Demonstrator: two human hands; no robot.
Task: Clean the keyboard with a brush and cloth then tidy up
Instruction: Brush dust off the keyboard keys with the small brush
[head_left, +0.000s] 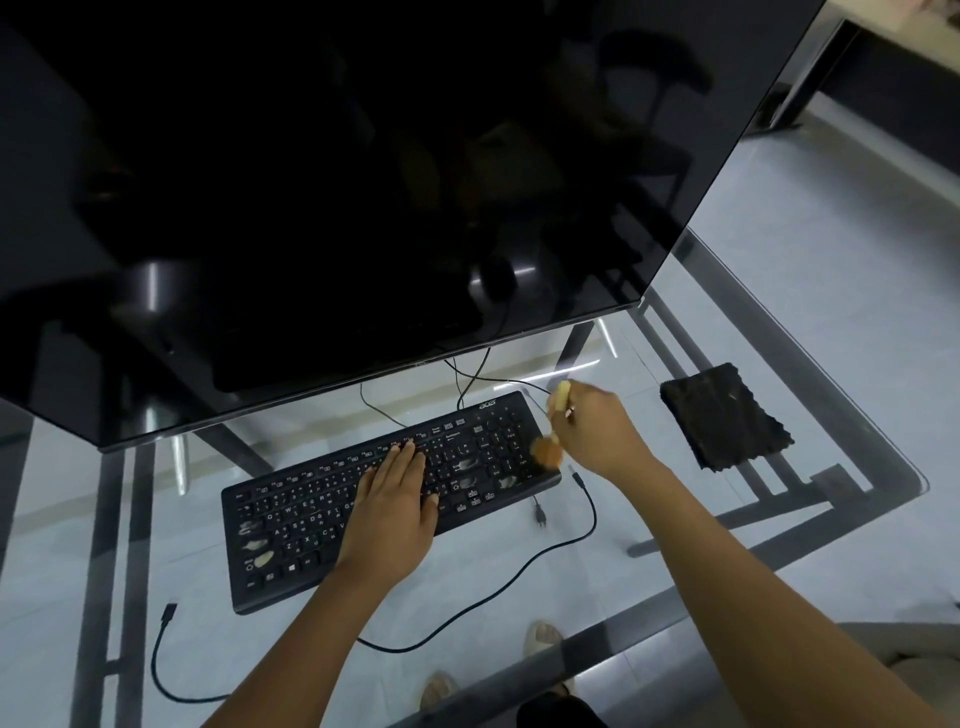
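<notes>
A black keyboard (322, 514) lies slanted on the glass table, with pale bits of debris on some keys. My left hand (395, 504) rests flat on its middle keys, fingers straight. My right hand (597, 431) grips a small brush (550, 447) with a pale handle; its blurred orange-brown bristles touch the keyboard's right end by the number pad. A folded dark cloth (724, 415) lies on the glass to the right of the keyboard, apart from both hands.
A large dark monitor (363, 182) looms over the back of the glass table (857, 499). A loose black cable (519, 571) curls in front of the keyboard, with a small plug beside it. Feet show through the glass below.
</notes>
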